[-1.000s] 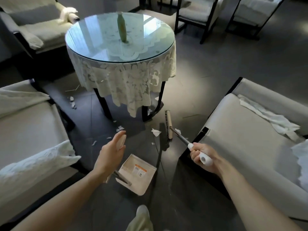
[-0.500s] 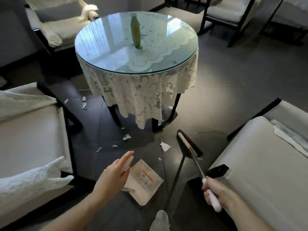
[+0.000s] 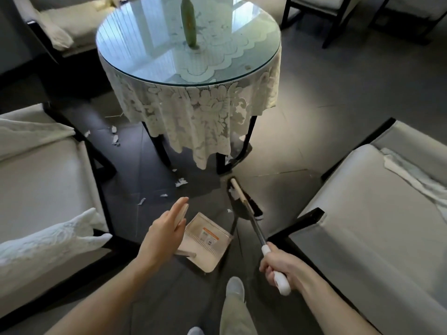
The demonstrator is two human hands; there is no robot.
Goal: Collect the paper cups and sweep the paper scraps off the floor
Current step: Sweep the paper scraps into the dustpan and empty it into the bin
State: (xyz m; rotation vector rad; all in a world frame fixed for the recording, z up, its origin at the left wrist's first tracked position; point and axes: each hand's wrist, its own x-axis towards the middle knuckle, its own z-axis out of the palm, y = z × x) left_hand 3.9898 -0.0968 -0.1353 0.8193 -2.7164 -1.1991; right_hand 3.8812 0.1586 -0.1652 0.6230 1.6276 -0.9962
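Sweeping on the dark floor [image 3: 314,112] in front of the round desk [image 3: 261,68].

The broom [image 3: 254,226] has its long axis slanted: it runs from the right hand [image 3: 278,269], whose fingers are curled round the white grip, away and leftward to the head, which points at a desk leg and rests on the floor. The dustpan [image 3: 205,240] stands just left of it. The left hand [image 3: 167,230] lays nearly straight fingers along the dustpan's beige handle; whether it grips, I cannot tell. Paper scraps [image 3: 181,183] lie under the desk's edge.
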